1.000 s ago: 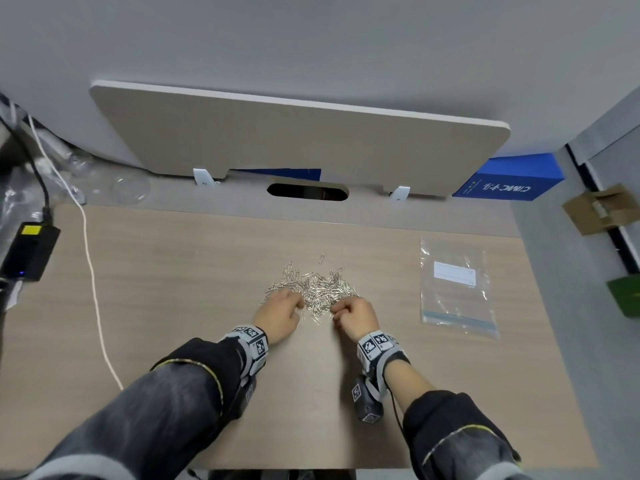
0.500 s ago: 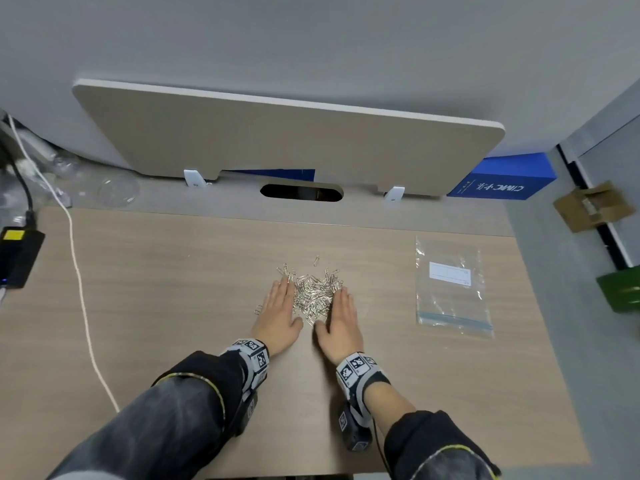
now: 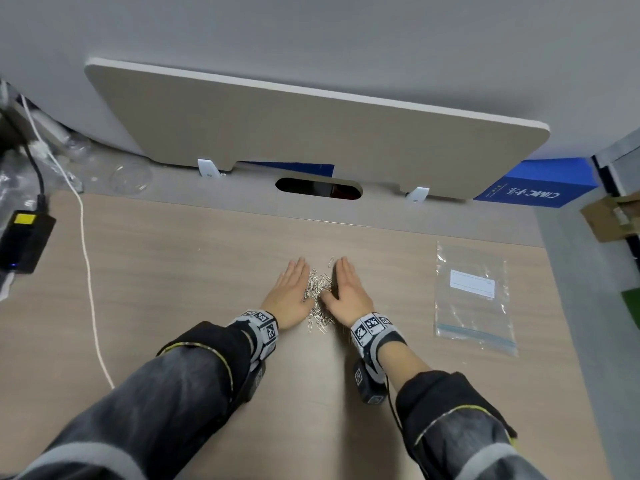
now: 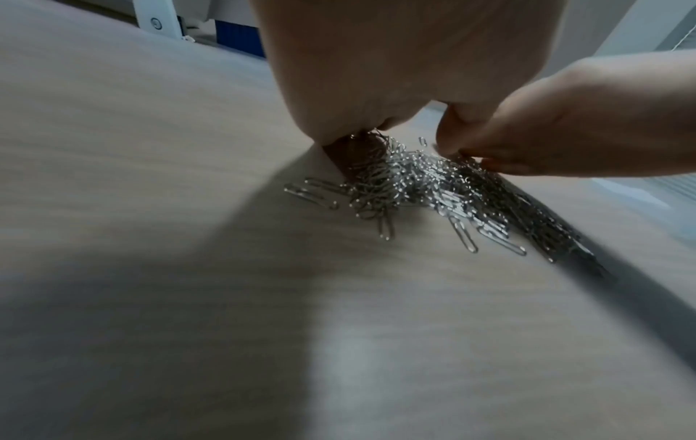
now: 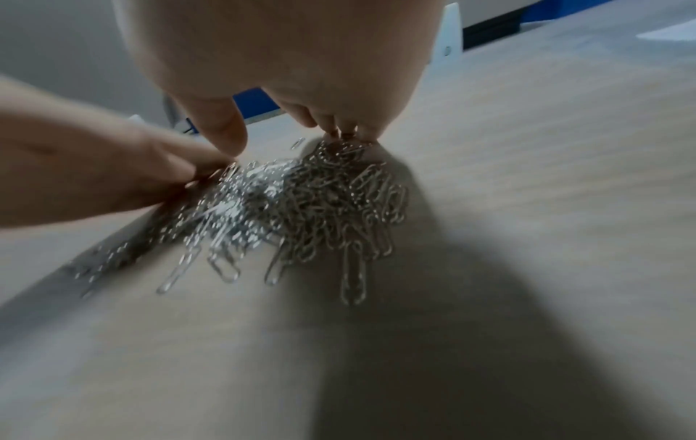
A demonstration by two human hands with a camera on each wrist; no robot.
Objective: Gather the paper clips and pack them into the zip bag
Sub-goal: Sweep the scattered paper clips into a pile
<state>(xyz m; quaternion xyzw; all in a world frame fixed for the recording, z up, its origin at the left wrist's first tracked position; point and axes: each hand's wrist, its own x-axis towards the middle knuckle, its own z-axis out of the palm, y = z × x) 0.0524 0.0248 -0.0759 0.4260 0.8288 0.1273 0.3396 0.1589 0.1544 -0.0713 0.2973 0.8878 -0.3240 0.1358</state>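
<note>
Both hands, left point(image 3: 290, 295) and right point(image 3: 349, 295), stand on edge with fingers straight, gripping nothing; the clips point(image 3: 318, 299) lie heaped between the palms. Best to keep the fingers' edges pressed to the desk point(image 3: 173, 271) so none slip under. The bag point(image 3: 472, 299) waits well right of the right fingers.

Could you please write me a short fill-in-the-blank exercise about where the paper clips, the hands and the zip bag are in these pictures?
1. The paper clips lie in a heap ____ the left hand and the right hand.
2. Both hands have their fingers ____.
3. The zip bag lies flat on the ____, apart from the hands.
4. The bag lies on the person's ____ side.

Missing words: between; straight; table; right
</note>
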